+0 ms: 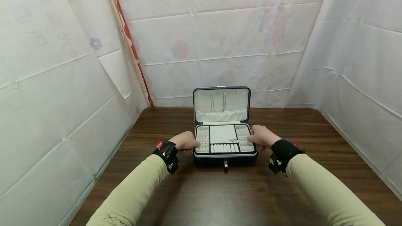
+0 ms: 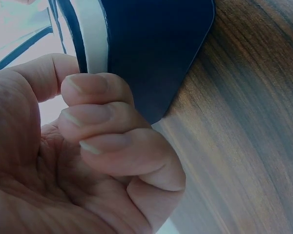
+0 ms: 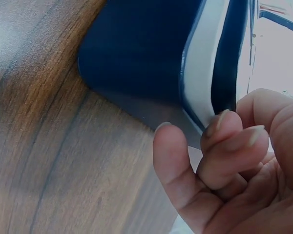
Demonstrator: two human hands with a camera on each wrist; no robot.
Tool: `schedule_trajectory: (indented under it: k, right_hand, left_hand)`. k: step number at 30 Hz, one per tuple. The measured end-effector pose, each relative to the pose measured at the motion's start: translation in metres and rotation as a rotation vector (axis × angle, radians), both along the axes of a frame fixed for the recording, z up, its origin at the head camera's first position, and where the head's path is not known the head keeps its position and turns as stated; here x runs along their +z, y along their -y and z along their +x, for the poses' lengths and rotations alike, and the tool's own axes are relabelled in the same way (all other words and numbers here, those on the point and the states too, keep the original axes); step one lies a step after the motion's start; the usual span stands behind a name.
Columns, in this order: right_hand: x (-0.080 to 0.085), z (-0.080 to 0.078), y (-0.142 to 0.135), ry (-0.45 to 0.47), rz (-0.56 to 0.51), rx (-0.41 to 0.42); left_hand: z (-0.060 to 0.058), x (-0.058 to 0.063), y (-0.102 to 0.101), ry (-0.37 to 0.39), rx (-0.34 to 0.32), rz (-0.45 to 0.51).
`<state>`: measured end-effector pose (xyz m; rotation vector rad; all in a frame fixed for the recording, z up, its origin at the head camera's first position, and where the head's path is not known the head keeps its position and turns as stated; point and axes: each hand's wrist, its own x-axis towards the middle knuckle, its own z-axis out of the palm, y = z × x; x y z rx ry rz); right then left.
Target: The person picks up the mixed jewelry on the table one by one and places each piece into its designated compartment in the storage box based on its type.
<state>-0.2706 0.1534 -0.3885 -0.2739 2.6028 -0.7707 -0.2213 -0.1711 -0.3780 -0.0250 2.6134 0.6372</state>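
A navy jewelry box (image 1: 209,162) stands on the wooden table with its lid (image 1: 221,104) raised at the back. In its top sits a white-lined jewelry tray (image 1: 222,130) with a navy rim, small compartments and a row of ring rolls. The left hand (image 1: 187,140) pinches the tray's left edge, thumb over the inner side, other fingers (image 2: 95,116) curled outside. At the right edge, the right hand (image 1: 263,136) pinches likewise, with its fingers (image 3: 234,151) bent against the rim. Whether the tray is raised from the box, I cannot tell.
Necklaces (image 1: 224,101) hang inside the lid, and small jewelry pieces (image 1: 233,140) lie on the tray's middle pad. A metal clasp (image 1: 225,164) hangs at the box front. White sheeting (image 1: 238,37) encloses the table (image 1: 226,198) at the back and sides.
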Motion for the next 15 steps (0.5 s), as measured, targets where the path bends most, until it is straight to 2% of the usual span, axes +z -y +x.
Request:
schedule_trajectory:
  k: [15]
  right_hand:
    - [-0.0056, 0.0026, -0.0024, -0.004, -0.03, 0.003]
  left_hand:
    - [0.001, -0.0022, 0.0018, -0.013, 0.001, 0.019]
